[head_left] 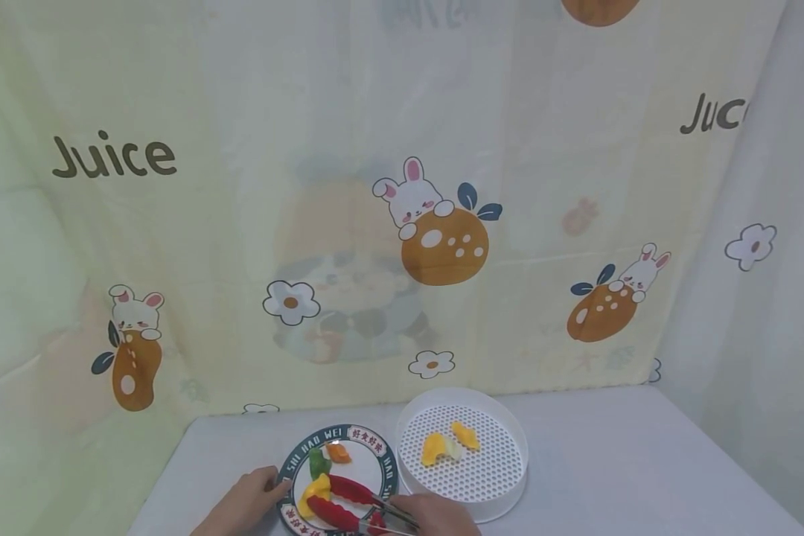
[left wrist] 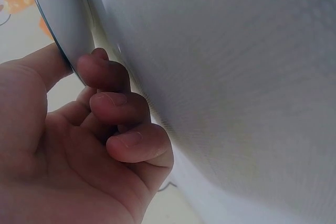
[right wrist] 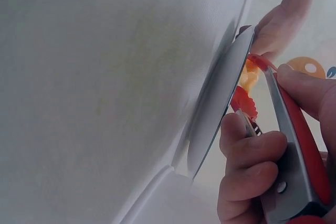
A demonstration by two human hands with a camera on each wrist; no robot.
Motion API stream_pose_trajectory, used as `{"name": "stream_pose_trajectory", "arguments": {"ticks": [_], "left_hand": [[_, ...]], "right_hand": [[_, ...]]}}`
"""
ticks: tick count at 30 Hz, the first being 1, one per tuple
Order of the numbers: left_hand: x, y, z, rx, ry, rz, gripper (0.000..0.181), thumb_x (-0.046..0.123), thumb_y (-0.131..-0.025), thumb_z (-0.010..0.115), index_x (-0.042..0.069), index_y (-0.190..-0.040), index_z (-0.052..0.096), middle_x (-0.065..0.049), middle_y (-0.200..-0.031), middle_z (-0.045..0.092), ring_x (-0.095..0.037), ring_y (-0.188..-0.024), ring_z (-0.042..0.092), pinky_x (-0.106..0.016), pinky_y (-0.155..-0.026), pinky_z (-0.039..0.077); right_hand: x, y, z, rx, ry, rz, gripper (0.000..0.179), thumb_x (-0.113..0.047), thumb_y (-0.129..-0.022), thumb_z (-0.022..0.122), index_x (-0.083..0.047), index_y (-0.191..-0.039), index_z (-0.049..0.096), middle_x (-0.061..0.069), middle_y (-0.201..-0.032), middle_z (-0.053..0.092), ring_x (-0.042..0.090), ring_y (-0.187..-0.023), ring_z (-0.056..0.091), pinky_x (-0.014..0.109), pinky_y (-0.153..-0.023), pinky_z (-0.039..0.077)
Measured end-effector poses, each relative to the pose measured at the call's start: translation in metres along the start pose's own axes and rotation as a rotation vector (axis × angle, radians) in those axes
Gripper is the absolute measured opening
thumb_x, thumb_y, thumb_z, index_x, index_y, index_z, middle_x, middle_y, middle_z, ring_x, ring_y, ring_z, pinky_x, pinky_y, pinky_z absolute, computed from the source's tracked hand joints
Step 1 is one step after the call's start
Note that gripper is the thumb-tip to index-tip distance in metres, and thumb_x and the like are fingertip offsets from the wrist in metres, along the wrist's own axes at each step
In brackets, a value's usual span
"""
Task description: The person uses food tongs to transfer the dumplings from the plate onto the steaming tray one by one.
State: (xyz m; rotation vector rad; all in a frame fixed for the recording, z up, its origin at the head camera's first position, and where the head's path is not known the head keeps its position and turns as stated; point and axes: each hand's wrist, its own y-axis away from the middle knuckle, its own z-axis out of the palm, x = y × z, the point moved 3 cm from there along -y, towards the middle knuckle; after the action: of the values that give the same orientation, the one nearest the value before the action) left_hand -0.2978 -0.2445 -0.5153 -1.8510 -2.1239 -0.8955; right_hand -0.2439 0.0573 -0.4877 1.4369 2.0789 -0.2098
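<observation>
My left hand (head_left: 246,500) pinches the rim of a plate (head_left: 358,487) with a dark patterned border, thumb above and fingertips below, as the left wrist view (left wrist: 105,108) shows. My right hand (head_left: 438,515) grips metal tongs (head_left: 402,514) with red scalloped tips. Those tips lie at a yellow dumpling-like piece (head_left: 315,493) on the plate; whether they squeeze it I cannot tell. Beyond it on the plate are a green piece (head_left: 319,463) and an orange piece (head_left: 338,452). In the right wrist view the tongs (right wrist: 289,129) reach over the plate edge (right wrist: 218,108).
Right of the plate stands a round white steamer basket (head_left: 519,454) with a perforated base. Two yellow pieces (head_left: 465,435) and a whitish one (head_left: 452,448) lie in it. A printed curtain (head_left: 348,223) hangs behind the white table (head_left: 596,454).
</observation>
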Motion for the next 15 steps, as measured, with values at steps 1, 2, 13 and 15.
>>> {"name": "stream_pose_trajectory", "arguments": {"ticks": [1,2,13,15], "left_hand": [[0.0,0.0,0.0,-0.001,0.002,0.001,0.03,0.034,-0.099,0.062,0.004,-0.093,0.062,-0.006,-0.078,0.057,-0.018,-0.075,0.053,-0.031,-0.066,0.04],[0.0,0.0,0.0,0.0,0.006,-0.002,0.03,0.034,-0.099,0.062,0.004,-0.093,0.062,-0.005,-0.078,0.057,-0.018,-0.075,0.053,-0.031,-0.066,0.04],[-0.001,0.0,0.001,0.01,-0.004,0.019,0.031,0.035,-0.099,0.062,0.005,-0.093,0.061,-0.005,-0.077,0.056,-0.018,-0.076,0.053,-0.032,-0.067,0.039],[-0.001,-0.001,0.001,0.01,-0.005,0.011,0.03,0.035,-0.099,0.062,0.005,-0.093,0.061,-0.005,-0.077,0.056,-0.018,-0.076,0.053,-0.032,-0.067,0.039]], "right_hand": [[0.0,0.001,-0.001,0.0,-0.006,-0.001,0.052,-0.063,-0.079,0.075,-0.028,-0.117,0.07,-0.015,-0.082,0.061,0.007,-0.073,0.051,0.029,-0.071,0.048],[0.0,0.001,-0.001,-0.002,-0.013,0.002,0.052,-0.063,-0.078,0.075,-0.028,-0.116,0.07,-0.016,-0.083,0.062,0.007,-0.073,0.051,0.03,-0.071,0.049],[0.007,0.011,-0.008,-0.03,-0.003,0.08,0.062,-0.058,-0.076,0.079,-0.023,-0.126,0.067,-0.011,-0.09,0.064,0.012,-0.08,0.052,0.046,-0.083,0.055],[0.009,0.014,-0.01,-0.022,-0.023,0.082,0.065,-0.059,-0.074,0.079,-0.023,-0.127,0.066,-0.011,-0.093,0.065,0.013,-0.081,0.053,0.05,-0.086,0.055]]}}
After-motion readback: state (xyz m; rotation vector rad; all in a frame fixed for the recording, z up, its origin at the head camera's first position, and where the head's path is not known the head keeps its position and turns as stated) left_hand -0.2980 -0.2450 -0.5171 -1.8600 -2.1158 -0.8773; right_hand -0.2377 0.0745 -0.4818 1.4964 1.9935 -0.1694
